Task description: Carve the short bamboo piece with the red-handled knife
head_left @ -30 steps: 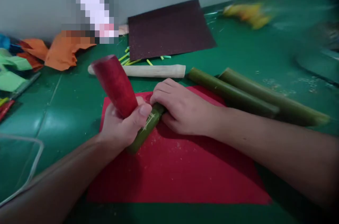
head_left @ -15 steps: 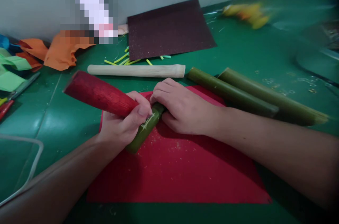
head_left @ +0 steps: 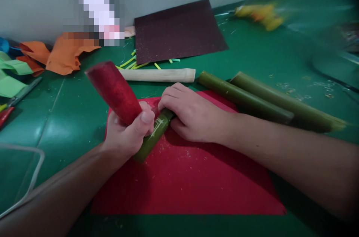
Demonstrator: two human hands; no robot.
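My left hand (head_left: 130, 130) is wrapped round a thick red wooden handle (head_left: 113, 91), which slants up to the left; whatever is at its lower end is hidden by my fist. Just beside that fist lies a short green bamboo piece (head_left: 153, 138) with pale scratches cut into its skin. Fingers of my right hand (head_left: 186, 111) curl over the far end of the bamboo and hide it. Beneath both hands is a red sheet (head_left: 196, 188), sprinkled with small pale shavings.
Two green bamboo lengths (head_left: 246, 97) lie at the right, and a pale peeled stick (head_left: 165, 75) lies behind my hands. Farther back are a dark sheet (head_left: 179, 33) and a blurred yellow tool (head_left: 259, 16). Orange paper (head_left: 63, 55) and scissors (head_left: 25, 91) sit at the left.
The red handle has tipped more upright, its top end swinging up and to the right. My left fist has drawn back slightly along the bamboo. My right hand stays in place.
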